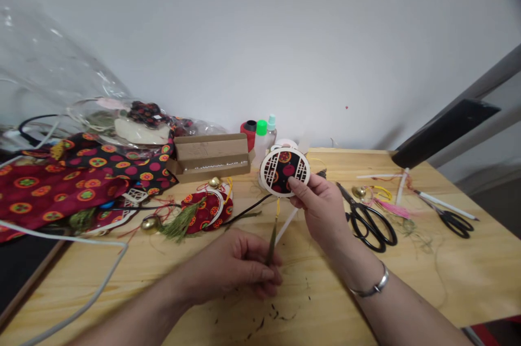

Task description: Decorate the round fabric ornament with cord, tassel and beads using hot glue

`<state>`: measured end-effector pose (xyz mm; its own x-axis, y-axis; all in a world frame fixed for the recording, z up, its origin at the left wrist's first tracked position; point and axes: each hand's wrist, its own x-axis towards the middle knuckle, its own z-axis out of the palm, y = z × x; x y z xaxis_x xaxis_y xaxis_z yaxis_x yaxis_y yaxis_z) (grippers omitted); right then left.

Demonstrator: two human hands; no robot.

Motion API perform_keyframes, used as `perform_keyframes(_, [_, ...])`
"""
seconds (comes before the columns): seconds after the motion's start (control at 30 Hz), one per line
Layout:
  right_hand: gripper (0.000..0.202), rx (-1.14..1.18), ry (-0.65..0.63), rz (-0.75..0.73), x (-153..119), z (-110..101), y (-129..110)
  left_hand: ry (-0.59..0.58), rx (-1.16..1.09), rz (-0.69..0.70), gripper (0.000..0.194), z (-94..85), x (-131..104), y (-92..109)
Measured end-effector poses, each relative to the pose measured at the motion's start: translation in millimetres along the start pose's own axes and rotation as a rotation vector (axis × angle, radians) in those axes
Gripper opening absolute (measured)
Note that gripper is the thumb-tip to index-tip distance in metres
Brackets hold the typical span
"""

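Note:
My right hand (321, 205) pinches the lower right edge of a round ornament (284, 172), which has a white lattice frame over dark patterned fabric. A yellow cord (278, 207) hangs from its bottom and runs into a green tassel (272, 240). The fingers of my left hand (248, 264) are closed around the tassel's lower part, below the ornament. Behind my hands, a white strip (287, 225) slants across the table.
Black scissors (372, 224) lie right of my right hand, smaller scissors (456, 222) farther right. A red fabric ornament (207, 209), a brass bell (151, 224) and an open cardboard box (211, 156) are left of centre. Bottles (261, 142) stand by the wall.

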<state>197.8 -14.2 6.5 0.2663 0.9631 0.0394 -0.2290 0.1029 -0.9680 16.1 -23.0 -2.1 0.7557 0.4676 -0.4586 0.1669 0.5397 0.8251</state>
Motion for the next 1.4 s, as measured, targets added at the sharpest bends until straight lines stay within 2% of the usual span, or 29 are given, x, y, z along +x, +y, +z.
perform_keyframes(0.33, [0.022,0.161,0.107,-0.094,7,-9,-24,-0.111,-0.018,-0.171,0.021,-2.2,-2,-10])
perform_keyframes(0.4, [0.024,0.209,0.118,-0.096,8,-10,-30,-0.099,-0.013,-0.171,0.02,-2.8,0,-10])
perform_keyframes(0.47, [0.025,0.248,0.101,-0.075,8,-11,-34,-0.002,-0.015,-0.114,0.018,-4.3,2,-9])
perform_keyframes(0.53, [0.025,0.262,0.055,-0.032,7,-10,-34,0.165,-0.077,-0.007,0.022,-7.3,4,-5])
perform_keyframes(0.63, [0.025,0.227,-0.034,0.057,2,-7,-28,0.394,-0.198,0.226,0.026,-13.8,5,2])
perform_keyframes(0.7, [0.025,0.176,-0.096,0.127,-3,-3,-22,0.467,-0.272,0.37,0.024,-17.8,4,5])
perform_keyframes(0.8, [0.025,0.096,-0.179,0.207,-10,3,-13,0.428,-0.382,0.481,0.025,-20.2,3,6])
perform_keyframes(0.93, [0.025,-0.042,-0.222,0.245,-16,10,-6,0.338,-0.421,0.523,0.026,-18.0,3,6])
perform_keyframes(1.1, [0.022,-0.106,-0.258,0.268,-20,16,2,0.368,-0.412,0.509,0.027,-16.6,4,8])
perform_keyframes(1.4, [0.016,-0.12,-0.318,0.227,-21,20,6,0.444,-0.417,0.494,0.03,-13.9,3,11])
